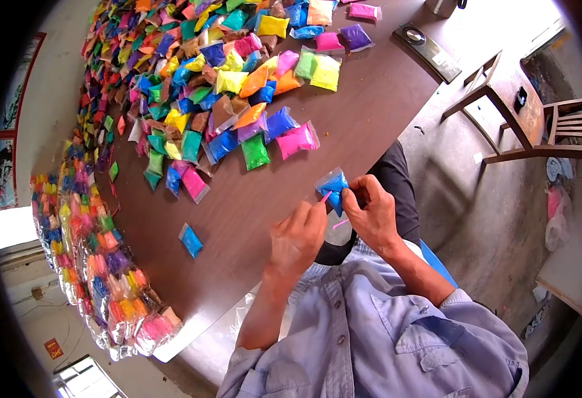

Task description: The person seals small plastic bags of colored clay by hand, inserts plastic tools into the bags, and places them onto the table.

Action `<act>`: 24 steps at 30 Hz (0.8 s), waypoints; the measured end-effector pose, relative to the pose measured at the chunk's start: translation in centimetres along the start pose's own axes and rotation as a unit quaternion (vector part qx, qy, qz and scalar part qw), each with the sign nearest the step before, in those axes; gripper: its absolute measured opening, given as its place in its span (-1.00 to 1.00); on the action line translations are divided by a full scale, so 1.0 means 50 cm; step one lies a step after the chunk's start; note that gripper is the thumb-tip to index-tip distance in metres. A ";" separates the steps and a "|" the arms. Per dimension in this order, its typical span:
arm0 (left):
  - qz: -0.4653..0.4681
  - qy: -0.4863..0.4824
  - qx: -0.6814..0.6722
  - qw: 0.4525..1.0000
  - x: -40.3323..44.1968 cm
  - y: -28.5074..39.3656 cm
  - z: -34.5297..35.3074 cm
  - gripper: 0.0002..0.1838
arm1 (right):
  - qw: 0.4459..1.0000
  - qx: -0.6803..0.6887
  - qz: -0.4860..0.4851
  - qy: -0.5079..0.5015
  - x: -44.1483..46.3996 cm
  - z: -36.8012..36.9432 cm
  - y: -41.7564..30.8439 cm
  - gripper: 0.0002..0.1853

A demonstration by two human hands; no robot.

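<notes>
Near the table's front edge, a small clear packet with blue contents (335,186) is pinched between the thumb and fingers of my right hand (375,215). Just left of it, my left hand (297,235) is closed on a thin pink strip (326,197) that touches the packet's front. A second pink piece (341,224) shows below the packet. One more blue packet (190,241) lies alone on the brown table (251,212), left of my hands. The closest packets of the pile are a pink one (297,140) and a green one (255,152).
A large heap of coloured packets (231,81) covers the table's far side. Bundled bags of packets (105,265) line its left edge. A dark flat case (427,53) and a metal cup (441,6) stand at the far right. Beyond the table is a wooden chair (523,106).
</notes>
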State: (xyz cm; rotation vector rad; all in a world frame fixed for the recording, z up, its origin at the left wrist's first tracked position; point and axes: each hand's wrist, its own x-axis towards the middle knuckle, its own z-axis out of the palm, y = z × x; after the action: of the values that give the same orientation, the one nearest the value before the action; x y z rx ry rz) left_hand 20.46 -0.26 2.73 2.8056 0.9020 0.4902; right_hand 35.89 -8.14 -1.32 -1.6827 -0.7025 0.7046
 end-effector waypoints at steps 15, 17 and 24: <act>-0.045 -0.021 -0.053 0.997 0.023 0.002 -0.024 -0.81 | 1.000 -0.021 -0.018 0.001 0.001 -0.001 -0.001 -0.82; -0.042 -0.022 -0.038 0.998 0.024 -0.001 -0.025 -0.85 | 1.000 -0.017 -0.019 0.003 0.001 -0.001 0.001 -0.82; -0.068 -0.024 -0.059 0.996 0.025 -0.001 -0.023 -0.87 | 1.000 -0.022 -0.022 -0.001 0.001 -0.002 -0.005 -0.82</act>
State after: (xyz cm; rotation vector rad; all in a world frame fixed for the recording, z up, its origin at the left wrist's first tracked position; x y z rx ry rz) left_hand 21.00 0.59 4.11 2.6168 1.0102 0.4407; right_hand 35.99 -8.14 -1.06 -1.7014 -0.7599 0.6643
